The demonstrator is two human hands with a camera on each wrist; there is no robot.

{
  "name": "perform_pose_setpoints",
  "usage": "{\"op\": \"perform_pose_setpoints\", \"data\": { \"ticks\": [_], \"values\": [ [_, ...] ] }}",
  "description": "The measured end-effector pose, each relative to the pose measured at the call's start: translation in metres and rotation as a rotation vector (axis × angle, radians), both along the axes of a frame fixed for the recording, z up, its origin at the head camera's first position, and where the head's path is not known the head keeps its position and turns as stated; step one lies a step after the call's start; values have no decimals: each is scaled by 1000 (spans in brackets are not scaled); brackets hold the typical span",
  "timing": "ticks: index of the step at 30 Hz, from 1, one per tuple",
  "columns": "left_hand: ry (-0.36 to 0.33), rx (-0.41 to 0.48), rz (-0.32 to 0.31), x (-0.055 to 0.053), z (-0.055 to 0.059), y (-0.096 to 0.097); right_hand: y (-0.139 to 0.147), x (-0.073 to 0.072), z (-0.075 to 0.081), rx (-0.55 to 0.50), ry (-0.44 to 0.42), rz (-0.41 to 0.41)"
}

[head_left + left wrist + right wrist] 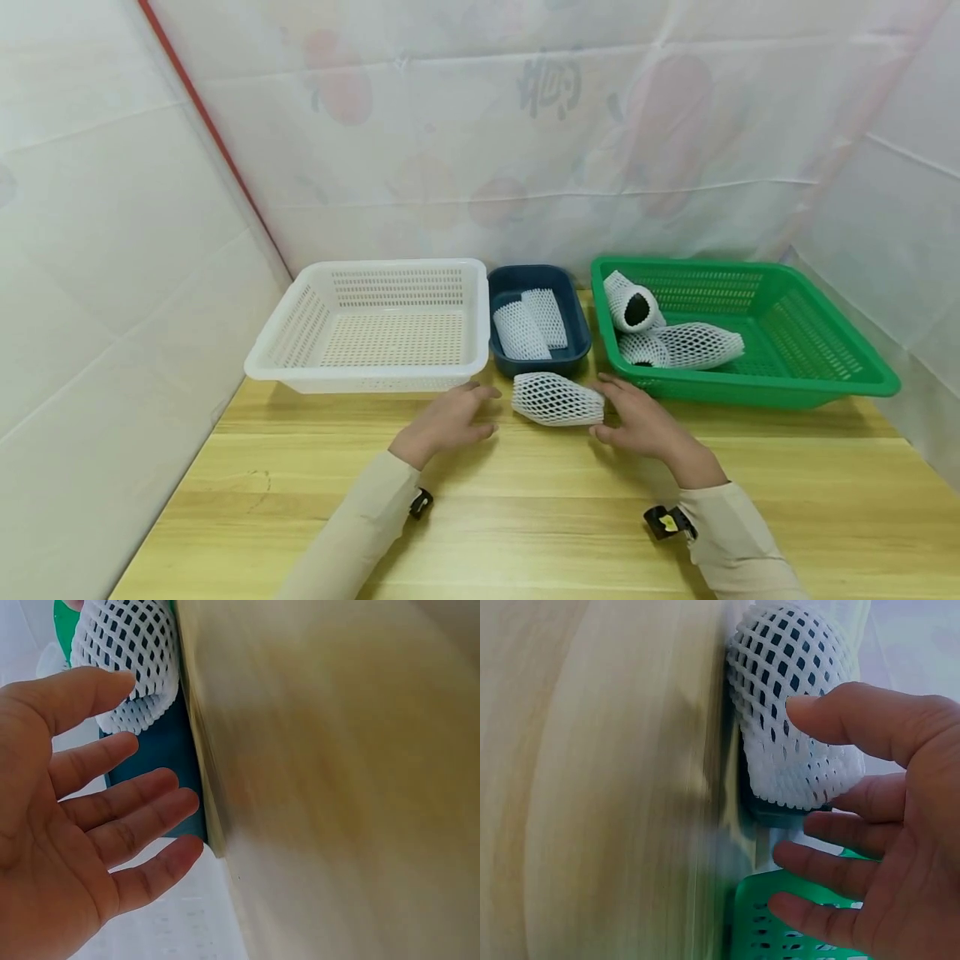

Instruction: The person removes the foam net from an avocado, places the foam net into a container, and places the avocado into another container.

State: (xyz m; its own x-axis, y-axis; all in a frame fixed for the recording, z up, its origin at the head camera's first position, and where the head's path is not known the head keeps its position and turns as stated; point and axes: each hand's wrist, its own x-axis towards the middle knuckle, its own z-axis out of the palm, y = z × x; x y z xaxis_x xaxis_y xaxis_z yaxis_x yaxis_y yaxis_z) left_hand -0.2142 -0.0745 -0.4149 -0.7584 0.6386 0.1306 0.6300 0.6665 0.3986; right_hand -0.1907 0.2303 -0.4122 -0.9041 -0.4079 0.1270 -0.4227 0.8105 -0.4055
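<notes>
A white foam net sleeve [557,400] lies on its side on the wooden table, dark stuff showing through its mesh in the right wrist view. My right hand [640,419] is at its right end, thumb and index finger on either side, the other fingers loosely spread. To the left of the sleeve, my left hand [447,423] hovers with fingers apart, a short gap from it in the head view. Behind the sleeve stands a dark blue basket [525,367] holding two flat white foam sleeves [521,332].
An unfilled white basket [367,382] stands at the left. On the right, a green basket [750,386] holds several foam-sleeved dark things [697,346] in its left part. Bare wooden table [525,517] spreads in front; a white curtain [450,125] hangs behind.
</notes>
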Motion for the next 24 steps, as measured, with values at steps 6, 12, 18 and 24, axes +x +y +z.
{"op": "perform_pose_setpoints", "data": {
  "ticks": [6, 12, 18, 24],
  "values": [
    [-7, 42, -32, -6, 0, 7, 0, -1, 1, 5, -14, 0],
    [-10, 61, -19, -11, -2, 15, 2, -4, -1, -23, 5, 23],
    [-23, 32, -10, -14, 1, 21, 2, -8, -2, -38, 9, 38],
    [2, 29, -21, -17, 3, 26, 3, -11, -6, -46, -5, 20]
  ]
}}
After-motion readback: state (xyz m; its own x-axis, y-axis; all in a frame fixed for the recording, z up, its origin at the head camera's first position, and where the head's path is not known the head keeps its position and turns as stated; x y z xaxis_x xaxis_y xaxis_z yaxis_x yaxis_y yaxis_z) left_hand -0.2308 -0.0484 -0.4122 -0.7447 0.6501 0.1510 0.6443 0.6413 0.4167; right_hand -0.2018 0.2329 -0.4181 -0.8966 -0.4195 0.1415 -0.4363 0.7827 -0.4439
